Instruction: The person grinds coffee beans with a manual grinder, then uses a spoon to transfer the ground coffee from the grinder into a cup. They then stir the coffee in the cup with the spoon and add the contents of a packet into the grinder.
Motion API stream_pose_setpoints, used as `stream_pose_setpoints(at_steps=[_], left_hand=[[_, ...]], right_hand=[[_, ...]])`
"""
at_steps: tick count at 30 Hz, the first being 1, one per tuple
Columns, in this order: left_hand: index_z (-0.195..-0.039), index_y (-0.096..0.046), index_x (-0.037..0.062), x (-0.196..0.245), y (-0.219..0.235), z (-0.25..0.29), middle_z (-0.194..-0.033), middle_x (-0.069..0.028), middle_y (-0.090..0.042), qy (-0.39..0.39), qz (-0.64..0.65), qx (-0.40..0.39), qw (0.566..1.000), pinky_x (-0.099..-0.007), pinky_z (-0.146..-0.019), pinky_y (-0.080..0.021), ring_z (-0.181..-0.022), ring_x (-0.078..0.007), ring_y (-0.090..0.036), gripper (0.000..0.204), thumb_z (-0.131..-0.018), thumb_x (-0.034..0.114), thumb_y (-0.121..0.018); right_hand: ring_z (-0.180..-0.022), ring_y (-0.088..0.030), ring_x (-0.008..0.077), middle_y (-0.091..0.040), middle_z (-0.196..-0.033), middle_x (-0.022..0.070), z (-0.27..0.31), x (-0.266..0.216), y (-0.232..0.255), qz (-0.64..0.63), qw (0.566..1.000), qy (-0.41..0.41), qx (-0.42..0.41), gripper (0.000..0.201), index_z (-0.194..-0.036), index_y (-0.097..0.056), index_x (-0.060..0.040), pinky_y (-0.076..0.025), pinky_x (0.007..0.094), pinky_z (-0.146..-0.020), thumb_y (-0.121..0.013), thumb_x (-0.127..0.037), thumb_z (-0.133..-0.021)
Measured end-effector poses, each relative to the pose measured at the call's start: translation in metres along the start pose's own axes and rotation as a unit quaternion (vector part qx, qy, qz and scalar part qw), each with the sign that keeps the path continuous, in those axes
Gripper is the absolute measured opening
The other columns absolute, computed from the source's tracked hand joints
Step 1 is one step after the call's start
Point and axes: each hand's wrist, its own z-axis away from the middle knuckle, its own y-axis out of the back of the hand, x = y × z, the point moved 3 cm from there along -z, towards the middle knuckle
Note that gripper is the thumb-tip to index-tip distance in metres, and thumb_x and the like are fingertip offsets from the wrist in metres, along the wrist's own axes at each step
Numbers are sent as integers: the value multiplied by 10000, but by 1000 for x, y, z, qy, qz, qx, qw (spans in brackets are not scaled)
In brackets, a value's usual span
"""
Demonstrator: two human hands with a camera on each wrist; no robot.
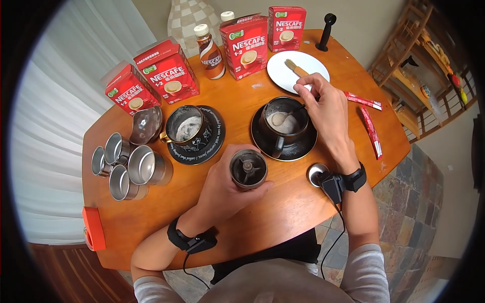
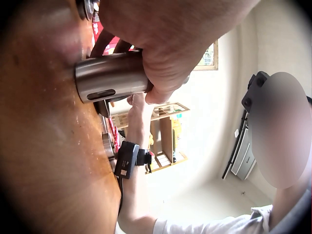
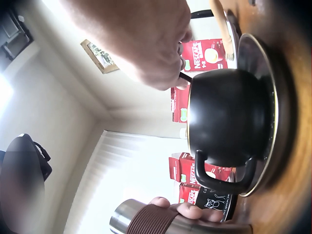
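Note:
My left hand point(image 1: 217, 184) grips a metal hand coffee grinder point(image 1: 248, 169) near the table's front, its top uncovered with a central shaft and arms inside. A brown ribbed band point(image 3: 152, 219) wraps the grinder in the right wrist view; its lower end is close to the table in the left wrist view. With thumb and fingers, my right hand point(image 1: 328, 111) pinches the dark handle of a spoon point(image 1: 278, 119). The spoon's bowl lies over pale powder point(image 1: 288, 128) inside a black cup point(image 3: 224, 117). That cup stands on a black saucer point(image 1: 262, 143).
To the left, another cup point(image 1: 174, 132) with powder stands on a patterned saucer point(image 1: 214, 136), beside several metal cups point(image 1: 146, 166) and a brown bowl point(image 1: 147, 125). Nescafe boxes point(image 1: 246, 48) and a bottle point(image 1: 209, 55) line the back. A brush point(image 1: 298, 68) rests on a white plate point(image 1: 279, 58); red sachets point(image 1: 371, 134) lie right.

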Motion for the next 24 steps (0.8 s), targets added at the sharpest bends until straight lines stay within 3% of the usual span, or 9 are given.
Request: stream_pose_setpoints(at_steps=[1,4,7,10,16,19,22,24], left_hand=[[-1251,-564,49,1,0,0,-1010,-63,-708,1,-2,0,1000,-317,-837,-574,-927,-146,-709,561,-813,113,-909],[-1250,-564,49,0,0,0,-1011,-60,-707,-2,-2,-1,1000,-314,-837,-573,-927,-144,-708,563,-812,115,-911],[-1250,-564,49,-1,0,-1,-1010,-58,-706,-6,0,0,1000,-312,-837,-573,-926,-144,-708,563,-812,115,-912],[-1249,-565,50,0,0,0,-1013,-58,-707,-3,5,0,1000,-312,-839,-574,-929,-144,-709,561,-813,115,-911],[-1249,-565,50,-2,0,1,-1016,-61,-711,14,19,-2,1000,-314,-846,-575,-934,-145,-712,559,-814,113,-911],[-1251,-566,50,-2,0,0,-1012,-60,-711,-2,6,2,1000,-314,-848,-575,-931,-145,-711,562,-814,115,-913],[-1252,-566,50,0,0,0,-1011,-59,-711,-7,0,2,1000,-314,-848,-574,-928,-144,-709,565,-813,119,-915],[-1253,-565,50,-1,0,0,-1013,-58,-710,-3,1,1,1000,-313,-847,-573,-928,-143,-707,568,-812,121,-916]], right_hand=[[-611,-658,281,-655,-688,109,1,-1,0,2,1000,5,-2,285,-1240,-732,-110,-501,413,-607,-738,-202,-970],[-561,-481,136,-554,-622,58,1,-5,0,-29,999,27,21,167,-1036,-746,-41,-409,330,-559,-765,-197,-979],[-566,-478,125,-551,-623,54,1,1,-3,-43,999,9,25,172,-1037,-746,-35,-407,326,-560,-763,-197,-981],[-607,-645,291,-652,-685,123,1,-4,1,-39,999,-29,-8,190,-1104,-750,-63,-493,414,-618,-729,-204,-978],[-600,-634,298,-641,-670,128,0,0,-2,-53,998,-45,-4,193,-1082,-750,-51,-490,423,-621,-728,-214,-979],[-590,-529,138,-611,-655,68,0,-2,-1,-31,999,-31,-11,218,-1025,-755,-9,-445,336,-589,-750,-225,-992],[-644,-676,311,-681,-704,141,0,2,-5,-22,999,-32,-17,236,-1026,-768,-44,-513,434,-640,-734,-272,-976],[-656,-685,314,-691,-715,148,1,2,-4,-32,999,-28,-12,248,-1025,-771,-40,-520,433,-647,-734,-280,-976]])
